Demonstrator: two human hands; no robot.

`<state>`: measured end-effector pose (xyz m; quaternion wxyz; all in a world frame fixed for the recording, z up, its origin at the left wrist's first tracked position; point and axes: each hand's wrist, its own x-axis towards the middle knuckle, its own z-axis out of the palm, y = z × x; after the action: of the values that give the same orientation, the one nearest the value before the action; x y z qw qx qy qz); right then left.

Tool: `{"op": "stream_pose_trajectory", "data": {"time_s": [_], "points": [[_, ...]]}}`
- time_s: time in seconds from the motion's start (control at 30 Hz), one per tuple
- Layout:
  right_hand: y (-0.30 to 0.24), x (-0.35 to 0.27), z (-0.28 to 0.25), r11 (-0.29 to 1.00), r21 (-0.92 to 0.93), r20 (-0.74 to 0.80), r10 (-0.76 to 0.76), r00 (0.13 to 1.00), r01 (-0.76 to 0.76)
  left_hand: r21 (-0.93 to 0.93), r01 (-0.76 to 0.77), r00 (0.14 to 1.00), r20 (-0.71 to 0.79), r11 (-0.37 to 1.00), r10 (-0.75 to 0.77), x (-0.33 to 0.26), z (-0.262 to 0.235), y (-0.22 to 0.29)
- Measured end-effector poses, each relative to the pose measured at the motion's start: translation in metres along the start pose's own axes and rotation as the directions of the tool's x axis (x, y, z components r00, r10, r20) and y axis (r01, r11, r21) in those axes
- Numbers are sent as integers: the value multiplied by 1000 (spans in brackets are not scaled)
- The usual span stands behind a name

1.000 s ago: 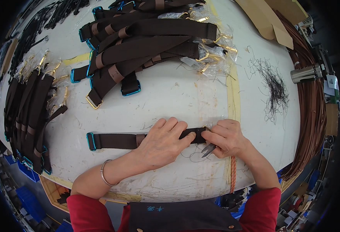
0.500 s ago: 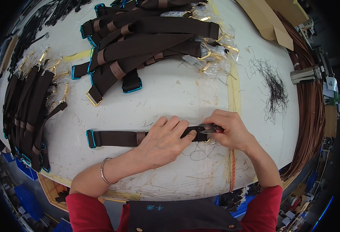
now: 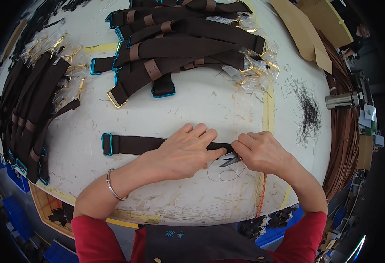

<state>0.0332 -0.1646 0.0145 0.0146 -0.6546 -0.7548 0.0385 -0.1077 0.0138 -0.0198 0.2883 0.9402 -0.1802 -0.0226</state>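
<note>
A dark brown webbing strap (image 3: 140, 145) lies crosswise on the white table in front of me, with a blue-edged metal buckle (image 3: 103, 144) at its left end. My left hand (image 3: 183, 152) bends over the strap, fingers curled and thumb pressed on it near its right end. In my right hand (image 3: 262, 153) is a pair of scissors (image 3: 232, 161), whose slightly parted blades point left along the strap's lower edge. Fingers of that hand also cover the strap's right tip, so its end is hidden. Loose dark thread (image 3: 222, 177) curls just below.
Finished-looking straps (image 3: 179, 50) with gold clasps in clear plastic are heaped at the far side; another bunch (image 3: 34, 109) lies left. A tangle of thread (image 3: 310, 114) sits right, near brown cords (image 3: 343, 144), a metal cup (image 3: 341, 101) and cardboard (image 3: 302, 30). An orange cord (image 3: 261, 197) hangs over the front edge.
The scissor blades have moved from across the strap's right end to its lower edge. My right hand has turned and shifted over the strap's tip. The whole view has shifted slightly.
</note>
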Motion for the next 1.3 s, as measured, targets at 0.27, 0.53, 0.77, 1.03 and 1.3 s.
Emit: {"op": "stream_pose_trajectory", "data": {"time_s": [0.27,0.53,0.77,1.03,1.3], "points": [[-6,6,-4,982,-157,68,-96,993,105,-326,35,990,144,945,13,2,-15,-20],[1,11,2,979,-140,61,-138,988,146,-247,47,989,150,968,-10,3,-12,-17],[13,-11,-1,998,-66,-97,3,995,-9,-217,58,988,152,974,-25,3,-10,-16],[2,0,-2,993,-96,-48,-74,996,69,-228,61,988,150,972,-27,3,-12,-16],[-8,19,-12,958,-203,181,-167,969,203,-252,29,997,80,967,-9,2,-7,-18]]}}
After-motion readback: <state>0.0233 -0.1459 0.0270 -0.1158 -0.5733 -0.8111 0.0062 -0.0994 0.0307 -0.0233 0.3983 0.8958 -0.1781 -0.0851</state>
